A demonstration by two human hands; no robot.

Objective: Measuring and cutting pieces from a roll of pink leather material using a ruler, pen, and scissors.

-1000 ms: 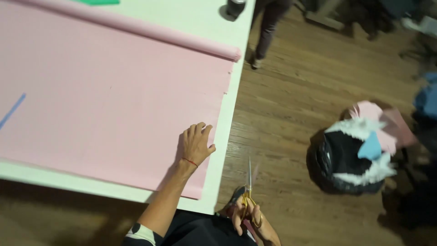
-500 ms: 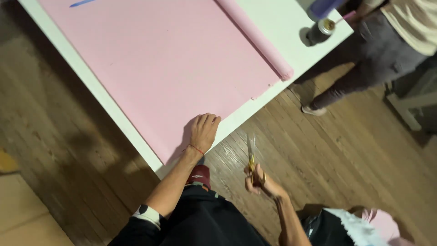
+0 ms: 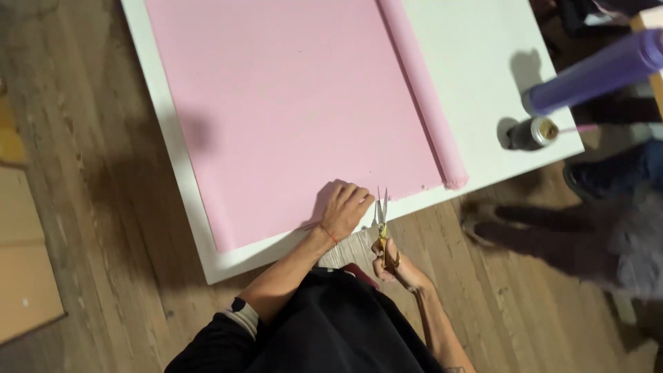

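While the pink paper sheet (image 3: 290, 110) lies spread flat across the white table (image 3: 483, 76), its near edge runs along the table's front side, where the person's hands work. The left hand (image 3: 345, 209) rests palm down on that near edge, fingers spread and gripping nothing, pressing the paper to the table. Just beside it, the right hand (image 3: 392, 262) is closed around the handles of a pair of scissors (image 3: 382, 220), whose blades point up toward the paper's edge and stand slightly parted. At the sheet's right side sits the rolled-up part of the pink paper (image 3: 423, 97). Farther right on the table stand a small dark can (image 3: 532, 133) and a purple roll (image 3: 594, 72). Wooden floor (image 3: 83, 207) surrounds the table.
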